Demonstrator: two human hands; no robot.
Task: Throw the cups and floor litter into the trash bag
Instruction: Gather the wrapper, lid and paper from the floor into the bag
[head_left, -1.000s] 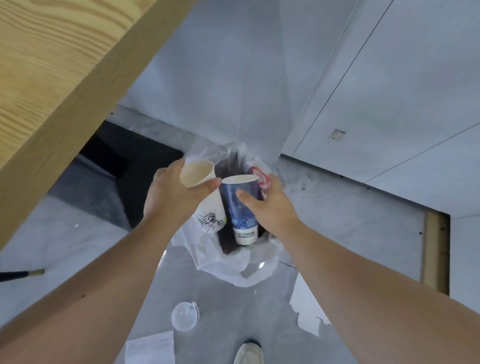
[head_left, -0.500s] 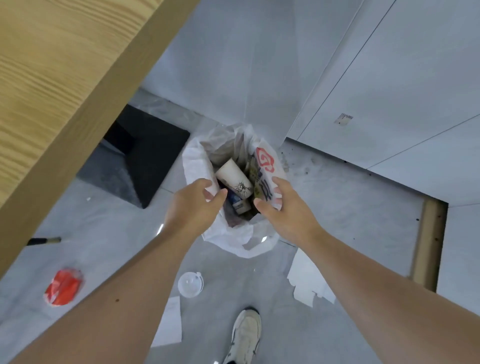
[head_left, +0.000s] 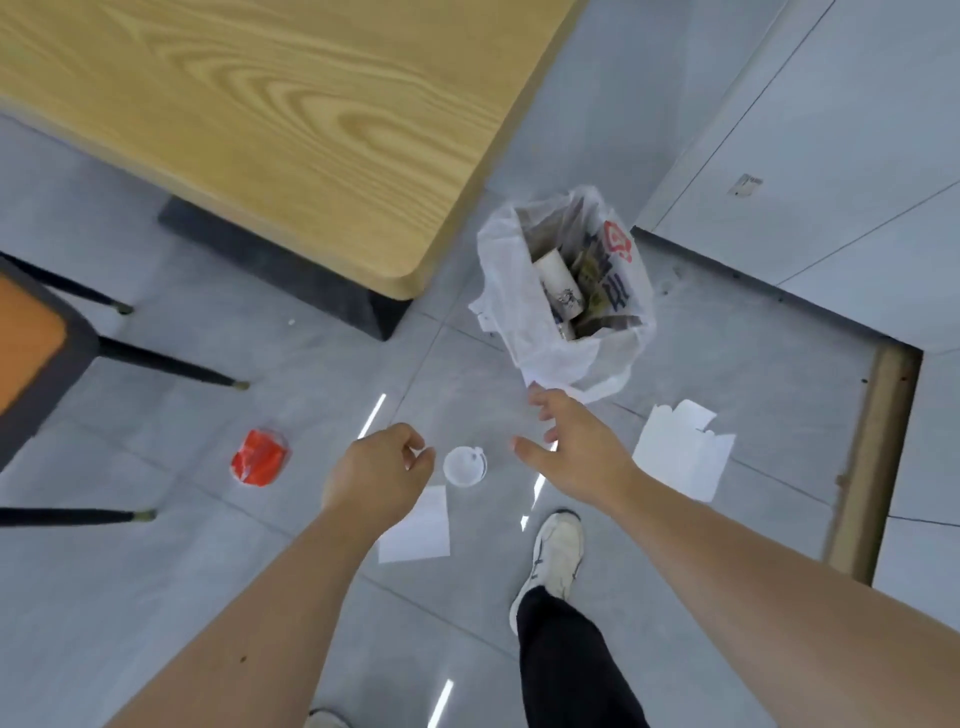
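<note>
Nearest the camera: a dark trouser leg and a white shoe planted on grey floor tile. Both bare forearms reach forward and down.

Left hand: empty, fingers curled loosely inward, thumb and fingertips close together but gripping nothing. It hangs over the corner of a white paper sheet lying flat on the floor.

Right hand: empty, spread wide, fingers extended toward the bag, thumb out to the left.

Between the two hands, on the floor: a round clear plastic lid, touched by neither hand.

Left of the hands, well apart: crumpled red wrapper. Right of the right hand: a torn white paper piece, flat on the tile.

Just beyond the right fingertips: white trash bag, standing open-mouthed, red print on its far inner side. Inside lies a white paper cup with a dark drawing, tilted, alongside other packaging I cannot identify.

Further left: wooden table, its rounded corner near the bag. Far left edge: an orange-seated chair with dark legs.
</note>
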